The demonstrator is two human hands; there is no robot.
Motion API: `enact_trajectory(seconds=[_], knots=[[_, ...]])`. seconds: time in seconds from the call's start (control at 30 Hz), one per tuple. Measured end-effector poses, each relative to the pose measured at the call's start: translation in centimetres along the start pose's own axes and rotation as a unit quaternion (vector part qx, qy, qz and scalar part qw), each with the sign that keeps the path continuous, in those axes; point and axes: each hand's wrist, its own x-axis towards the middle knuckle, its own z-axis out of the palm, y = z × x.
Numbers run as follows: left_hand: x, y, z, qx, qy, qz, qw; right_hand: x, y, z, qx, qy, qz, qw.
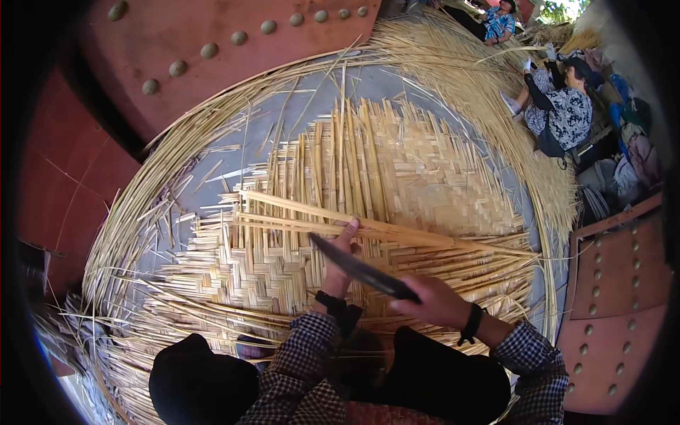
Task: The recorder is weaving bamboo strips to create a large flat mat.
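Observation:
My left hand [341,251] grips a few long, pale split reed strips [446,239] that lie crosswise over a partly woven mat [446,177]. My right hand [435,301] is closed on the black handle of a long, dark-bladed knife [352,263], its tip pointing up and left, near my left hand. Loose upright strips [340,163] stick out from the weave in the middle, and more long strips lie across the mat beneath both hands.
Long reed bundles [134,227] ring the mat on a grey floor [205,177]. Red studded panels [177,35] stand at upper left and lower right [616,326]. At upper right, a seated person in gloves [567,113] and another person [496,28] sit beside piled cloths [630,163].

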Motion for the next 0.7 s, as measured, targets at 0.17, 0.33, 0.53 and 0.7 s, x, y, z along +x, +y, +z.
enact_trajectory(seconds=[0.17, 0.33, 0.53, 0.7], knots=[[0.4, -0.4, -0.8, 0.019, -0.06, 0.004, 0.998, -4.1, 6.2, 0.8, 0.055, 0.032, 0.184, 0.981], [0.1, -1.6, -0.3, -0.016, -0.095, 0.045, 0.994, -3.9, 8.0, 1.7, 0.063, 0.04, 0.17, 0.983], [-0.6, -0.9, -0.4, 0.069, -0.114, 0.034, 0.991, -3.3, 9.0, 2.5, 0.125, 0.089, 0.151, 0.977], [-2.0, 2.6, 1.6, -0.008, -0.149, 0.148, 0.978, -4.6, 16.5, 2.6, 0.094, 0.161, 0.268, 0.945]])
